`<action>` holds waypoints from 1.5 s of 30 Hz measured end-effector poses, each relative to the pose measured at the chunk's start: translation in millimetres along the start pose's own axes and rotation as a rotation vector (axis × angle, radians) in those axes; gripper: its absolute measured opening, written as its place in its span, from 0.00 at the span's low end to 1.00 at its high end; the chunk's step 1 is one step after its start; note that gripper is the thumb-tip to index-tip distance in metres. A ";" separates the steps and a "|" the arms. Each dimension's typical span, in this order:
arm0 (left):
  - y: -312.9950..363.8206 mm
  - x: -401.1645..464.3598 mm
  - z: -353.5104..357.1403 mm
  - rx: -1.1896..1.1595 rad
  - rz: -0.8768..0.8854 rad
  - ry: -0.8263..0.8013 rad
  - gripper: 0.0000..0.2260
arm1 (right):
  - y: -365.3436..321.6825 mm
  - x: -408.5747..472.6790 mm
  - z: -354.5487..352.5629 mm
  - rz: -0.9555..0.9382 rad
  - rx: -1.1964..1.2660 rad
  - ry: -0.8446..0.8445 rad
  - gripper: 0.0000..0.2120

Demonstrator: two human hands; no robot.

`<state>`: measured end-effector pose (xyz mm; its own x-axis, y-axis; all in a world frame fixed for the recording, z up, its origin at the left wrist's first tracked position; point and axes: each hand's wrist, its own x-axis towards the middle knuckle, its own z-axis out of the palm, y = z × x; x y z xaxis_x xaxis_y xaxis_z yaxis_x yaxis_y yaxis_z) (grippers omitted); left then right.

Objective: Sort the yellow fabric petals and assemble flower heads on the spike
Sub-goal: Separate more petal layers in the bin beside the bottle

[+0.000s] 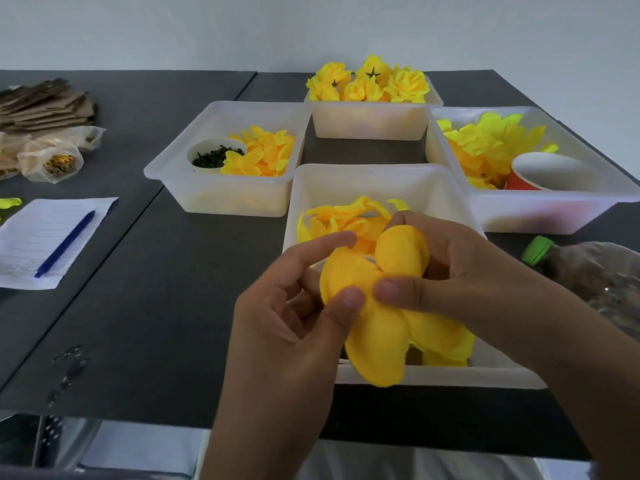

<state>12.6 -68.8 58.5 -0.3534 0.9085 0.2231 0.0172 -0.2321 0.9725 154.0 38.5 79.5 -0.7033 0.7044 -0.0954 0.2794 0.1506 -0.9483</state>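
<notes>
Pinching one yellow petal piece [377, 323] between thumbs and curled fingers, the left hand [294, 327] and right hand [460, 278] hold it above the tray [433, 375] at six o'clock.

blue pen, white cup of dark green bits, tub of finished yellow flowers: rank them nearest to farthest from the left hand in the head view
1. Blue pen on the lined paper, left of the left hand.
2. White cup of dark green bits, in the left tub.
3. Tub of finished yellow flowers, at the far back.

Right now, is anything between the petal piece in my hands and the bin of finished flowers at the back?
Nothing visible blocks it. Both hands, left and right, pinch the petal piece above the near bin. Beyond that lies bare table, then the flower bin. No spike is visible.
</notes>
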 end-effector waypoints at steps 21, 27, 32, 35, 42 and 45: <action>0.2 -5.4 14.7 0.045 0.102 0.157 0.06 | -13.4 -10.5 5.9 -0.169 0.025 -0.015 0.16; -2.3 -1.6 4.9 -0.024 0.125 0.184 0.11 | 2.2 -9.6 4.2 0.072 0.492 -0.098 0.17; -2.9 1.5 -15.3 -0.036 0.026 -0.053 0.13 | 6.3 -11.8 -10.5 -0.032 0.348 -0.187 0.14; 0.1 3.7 -18.6 0.020 0.014 -0.176 0.13 | 0.9 -14.4 -16.0 -0.045 0.102 -0.246 0.09; -2.8 10.6 4.9 0.286 0.125 -0.051 0.10 | 2.9 -18.0 -10.2 -0.072 0.025 -0.135 0.08; -4.5 12.4 7.8 0.300 0.129 -0.030 0.11 | 6.6 -21.2 -3.7 -0.095 0.022 -0.052 0.12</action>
<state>15.5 -53.7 57.4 -0.3026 0.8891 0.3433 0.3365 -0.2373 0.9113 173.2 27.1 76.4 -0.7590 0.6507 -0.0199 0.1963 0.1996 -0.9600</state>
